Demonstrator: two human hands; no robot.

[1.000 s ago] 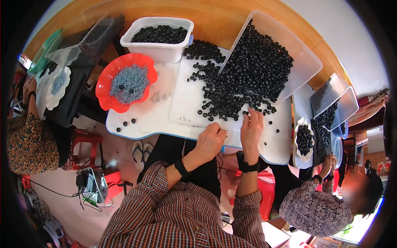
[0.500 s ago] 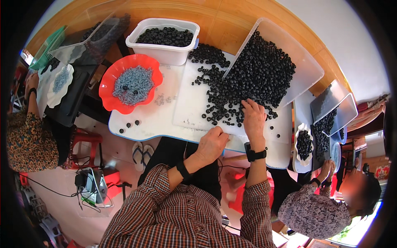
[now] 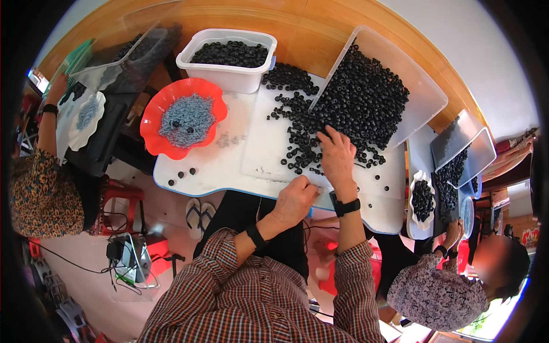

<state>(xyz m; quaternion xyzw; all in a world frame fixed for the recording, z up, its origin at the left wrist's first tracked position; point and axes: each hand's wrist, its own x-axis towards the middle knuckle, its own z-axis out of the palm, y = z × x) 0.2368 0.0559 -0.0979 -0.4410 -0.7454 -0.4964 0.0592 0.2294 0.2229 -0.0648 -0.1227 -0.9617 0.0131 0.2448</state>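
My right hand (image 3: pixel 338 161) reaches palm down over the front of a heap of small black ring-shaped pieces (image 3: pixel 363 94). Its fingers are stretched out and slightly apart, with the tips among the pieces. The heap spills from a tipped clear plastic bin (image 3: pixel 420 97) onto a white board (image 3: pixel 257 151). At the front edge of the board my left hand (image 3: pixel 294 201) is closed, thumb and fingertips pinched together. Anything between those fingertips is too small or hidden to make out.
A red scalloped dish (image 3: pixel 151 120) holds small grey-blue pieces. Behind it stands a white tub (image 3: pixel 229 74) of black pieces. Loose black pieces (image 3: pixel 181 174) lie at the table's left front. Co-workers sit at left (image 3: pixel 48 197) and right (image 3: pixel 437 291), with similar bins and dishes.
My right hand has shifted left and slightly away from me along the front of the heap. My left hand stays pinched in nearly the same place. The left co-worker's hand has reached farther away.
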